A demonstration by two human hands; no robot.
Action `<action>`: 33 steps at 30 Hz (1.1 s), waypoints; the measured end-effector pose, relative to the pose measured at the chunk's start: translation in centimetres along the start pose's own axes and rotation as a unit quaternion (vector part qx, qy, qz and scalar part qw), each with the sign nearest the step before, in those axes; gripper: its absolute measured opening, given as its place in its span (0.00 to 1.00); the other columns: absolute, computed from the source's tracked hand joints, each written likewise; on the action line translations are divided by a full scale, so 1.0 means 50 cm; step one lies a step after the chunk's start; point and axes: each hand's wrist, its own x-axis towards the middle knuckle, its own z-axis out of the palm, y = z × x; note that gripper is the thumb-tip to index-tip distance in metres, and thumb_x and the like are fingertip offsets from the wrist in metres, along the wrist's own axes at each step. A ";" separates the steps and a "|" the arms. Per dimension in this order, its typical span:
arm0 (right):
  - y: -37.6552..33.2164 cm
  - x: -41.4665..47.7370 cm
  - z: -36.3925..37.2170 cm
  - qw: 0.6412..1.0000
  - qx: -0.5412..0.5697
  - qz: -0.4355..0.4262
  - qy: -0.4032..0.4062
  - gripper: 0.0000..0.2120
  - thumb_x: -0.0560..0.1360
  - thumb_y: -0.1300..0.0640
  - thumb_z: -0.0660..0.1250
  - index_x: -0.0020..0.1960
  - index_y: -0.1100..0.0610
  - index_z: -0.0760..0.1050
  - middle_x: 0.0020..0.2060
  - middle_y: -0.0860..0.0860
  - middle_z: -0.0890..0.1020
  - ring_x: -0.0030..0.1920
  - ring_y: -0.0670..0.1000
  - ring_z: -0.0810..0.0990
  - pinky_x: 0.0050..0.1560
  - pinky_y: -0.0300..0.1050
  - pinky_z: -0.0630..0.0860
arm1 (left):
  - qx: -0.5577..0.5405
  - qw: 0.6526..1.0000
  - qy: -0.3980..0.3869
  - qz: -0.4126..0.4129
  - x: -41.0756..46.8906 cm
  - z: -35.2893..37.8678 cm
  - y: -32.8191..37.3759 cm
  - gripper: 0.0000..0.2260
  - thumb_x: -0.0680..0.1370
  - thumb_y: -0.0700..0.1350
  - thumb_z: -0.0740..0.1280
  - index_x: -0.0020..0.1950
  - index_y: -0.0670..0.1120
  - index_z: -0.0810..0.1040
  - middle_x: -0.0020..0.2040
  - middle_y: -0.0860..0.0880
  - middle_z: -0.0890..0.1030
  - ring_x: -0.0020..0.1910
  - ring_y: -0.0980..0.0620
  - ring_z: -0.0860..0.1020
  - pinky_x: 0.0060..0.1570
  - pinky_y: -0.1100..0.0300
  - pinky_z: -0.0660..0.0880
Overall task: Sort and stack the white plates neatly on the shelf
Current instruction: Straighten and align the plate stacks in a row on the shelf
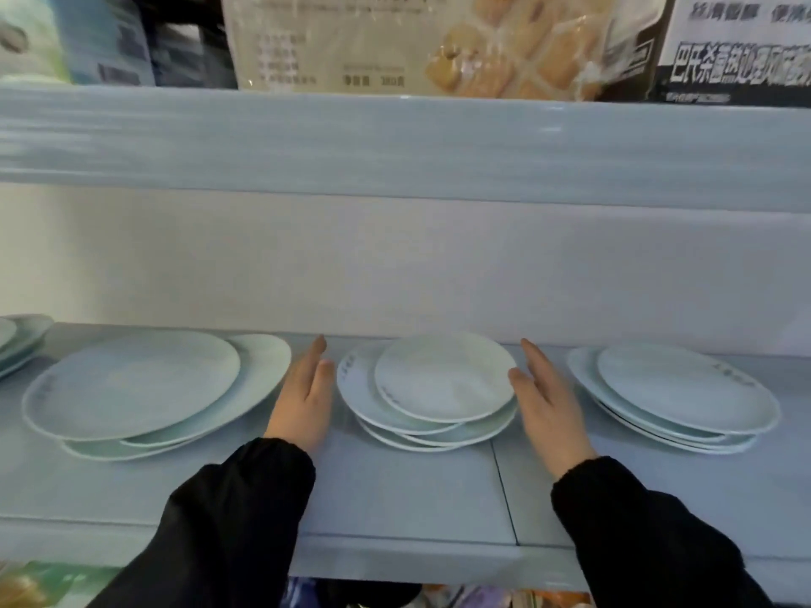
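Note:
Three untidy piles of white plates lie on the pale blue shelf (408, 498). The middle pile (439, 379) holds several plates slid out of line, a smaller one on top. My left hand (303, 397) is flat and open just left of this pile. On the pile's right side my right hand (548, 405) is open too, its thumb at the top plate's rim. The left pile (131, 383) has a large plate over shifted ones. The right pile (676, 392) is also askew. Both arms wear black sleeves.
More plates (17, 340) peek in at the far left edge. The shelf above (395, 142) hangs low over the plates and carries packaged goods (417, 41). A seam (504, 493) splits the shelf board in front of the middle pile.

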 end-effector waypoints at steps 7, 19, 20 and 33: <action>0.011 0.009 0.006 1.000 0.009 0.016 -0.005 0.25 0.81 0.49 0.59 0.77 0.45 0.60 0.74 0.41 0.64 0.72 0.42 0.62 0.66 0.39 0.58 | 0.001 1.000 -0.030 -0.003 -0.002 -0.001 0.000 0.24 0.83 0.57 0.54 0.79 0.56 0.59 0.77 0.59 0.62 0.75 0.60 0.59 0.73 0.59 0.54; 0.006 0.000 0.037 0.974 -0.177 0.025 -0.137 0.29 0.81 0.50 0.57 0.79 0.51 0.52 0.72 0.45 0.65 0.66 0.46 0.67 0.60 0.38 0.60 | 0.134 0.981 -0.138 0.005 -0.006 0.019 0.003 0.24 0.83 0.60 0.50 0.79 0.58 0.56 0.76 0.60 0.61 0.75 0.57 0.59 0.71 0.60 0.55; 0.009 -0.001 0.044 0.965 -0.203 0.030 -0.166 0.31 0.80 0.48 0.58 0.79 0.52 0.50 0.75 0.46 0.62 0.69 0.47 0.65 0.62 0.40 0.61 | 0.163 0.974 -0.155 0.012 -0.006 0.025 0.004 0.23 0.83 0.59 0.50 0.78 0.58 0.59 0.75 0.59 0.65 0.74 0.55 0.63 0.68 0.59 0.59; 0.000 -0.009 0.041 0.953 -0.244 0.043 -0.172 0.26 0.78 0.51 0.54 0.76 0.44 0.54 0.63 0.46 0.73 0.67 0.54 0.68 0.71 0.50 0.57 | 0.256 0.954 -0.154 -0.001 -0.002 0.034 0.005 0.24 0.80 0.51 0.52 0.77 0.55 0.56 0.67 0.49 0.73 0.65 0.50 0.67 0.73 0.52 0.54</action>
